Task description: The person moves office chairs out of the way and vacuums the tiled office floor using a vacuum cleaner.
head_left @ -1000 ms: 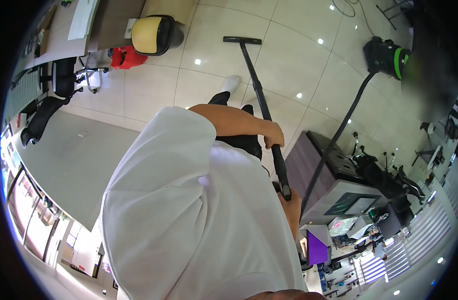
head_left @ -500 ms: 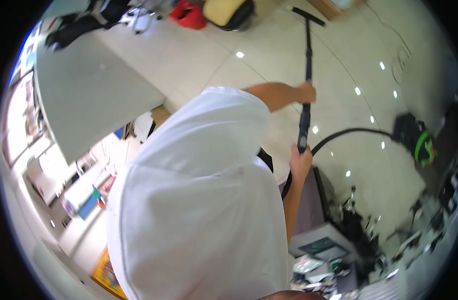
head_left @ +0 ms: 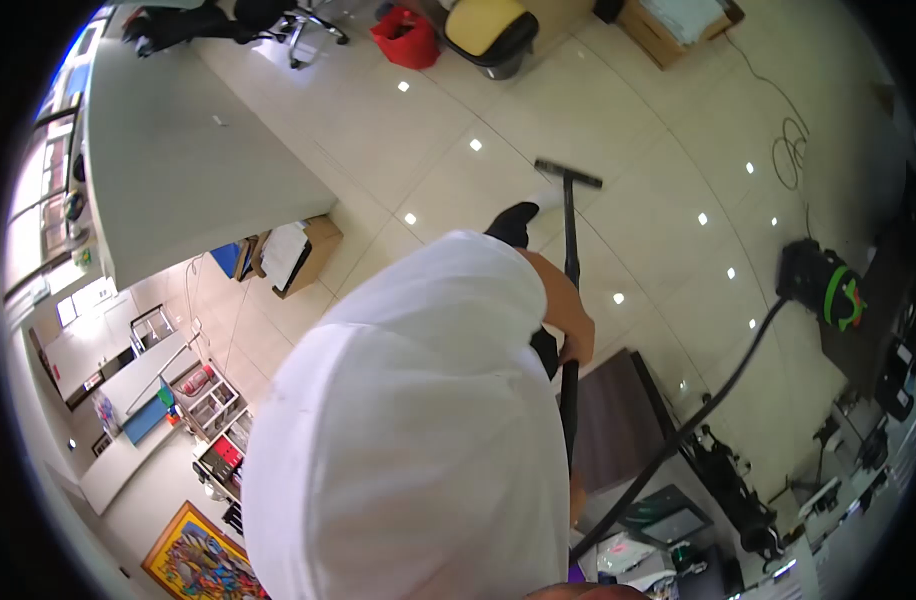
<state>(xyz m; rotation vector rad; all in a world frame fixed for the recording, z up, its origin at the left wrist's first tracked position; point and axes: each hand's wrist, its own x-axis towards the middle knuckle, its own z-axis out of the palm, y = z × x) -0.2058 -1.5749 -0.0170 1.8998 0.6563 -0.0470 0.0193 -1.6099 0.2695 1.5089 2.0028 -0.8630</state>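
My left hand (head_left: pixel 578 345) is wrapped round the black tube of a vacuum cleaner wand (head_left: pixel 571 235). The wand slants down to a flat, wide floor head (head_left: pixel 568 173) lying on the tiles by my light-coloured shoe (head_left: pixel 546 197). Only a sliver of my right hand (head_left: pixel 577 500) shows past the white shirt, beside the lower end of the wand; its fingers are hidden. A black hose (head_left: pixel 678 437) runs from near there to the black and green vacuum body (head_left: pixel 823 285) at the right.
A grey table (head_left: pixel 198 150) stands at the left, with a box of folders (head_left: pixel 313 255) beside it. At the top are a red bag (head_left: pixel 406 40), a yellow-lidded bin (head_left: pixel 488 30) and a cardboard box (head_left: pixel 668 35). A cable (head_left: pixel 788 155) lies coiled near the vacuum. A dark cabinet (head_left: pixel 618 420) stands close right.
The view has swung round. From half a second ago, the floor head has come back closer to my foot, and my left hand has drawn in toward my body. My right hand has become mostly hidden.
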